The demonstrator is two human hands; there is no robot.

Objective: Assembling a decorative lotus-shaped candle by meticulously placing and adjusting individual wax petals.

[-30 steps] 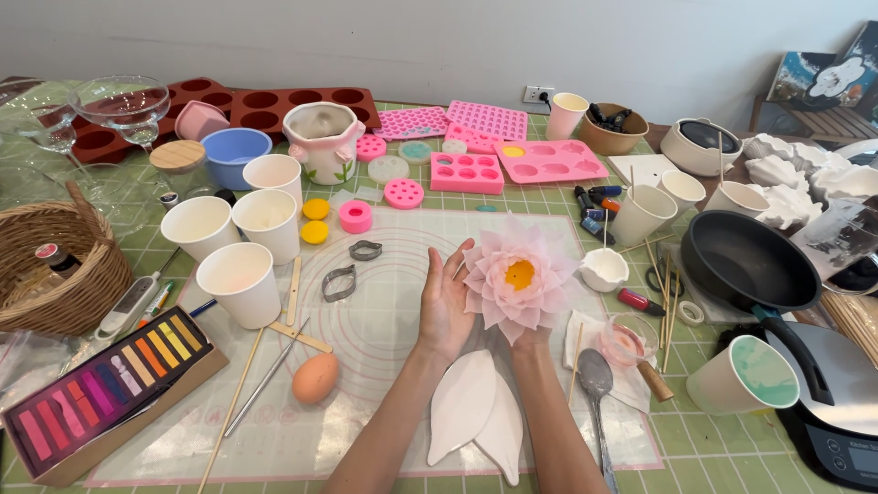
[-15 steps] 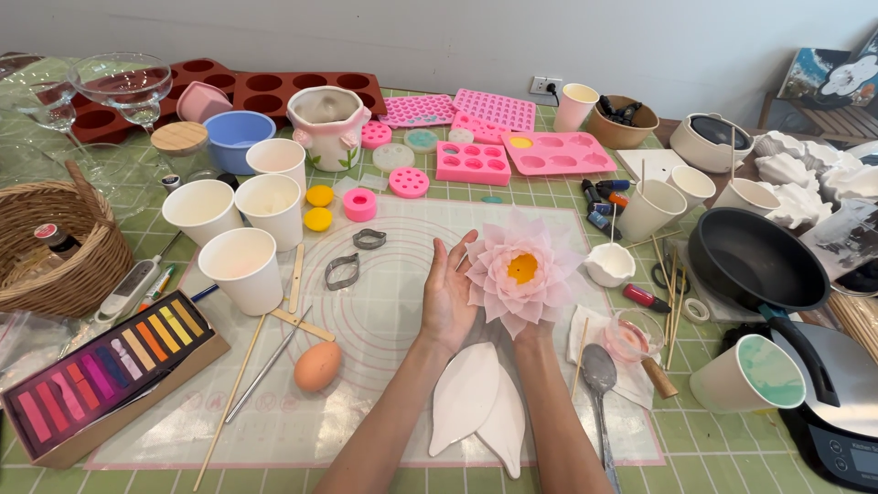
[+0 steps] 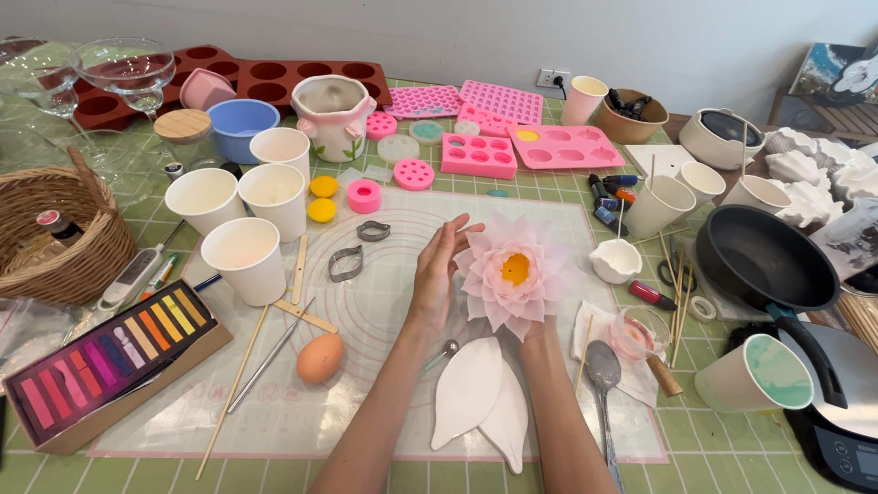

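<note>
A pale pink lotus-shaped flower [image 3: 514, 273] with a yellow centre is held up over the silicone work mat [image 3: 384, 302]. My right hand [image 3: 540, 331] grips it from underneath and is mostly hidden behind the petals. My left hand [image 3: 437, 271] is flat with fingers together, pressed against the flower's left side. Below my hands lie two white petal-shaped moulds [image 3: 480, 398]. A brown egg [image 3: 320, 359] rests on the mat to the left.
White paper cups [image 3: 245, 260] stand at the left, with metal cutters [image 3: 346, 263] and wooden sticks nearby. A box of coloured pastels [image 3: 105, 354], a wicker basket [image 3: 55, 229], pink moulds [image 3: 476, 155], a black pan [image 3: 764, 259], a spoon [image 3: 604, 366] and a scale [image 3: 841, 430] surround the mat.
The view has shifted slightly. My hands and the flower stay in almost the same place, with my left hand still against the petals.
</note>
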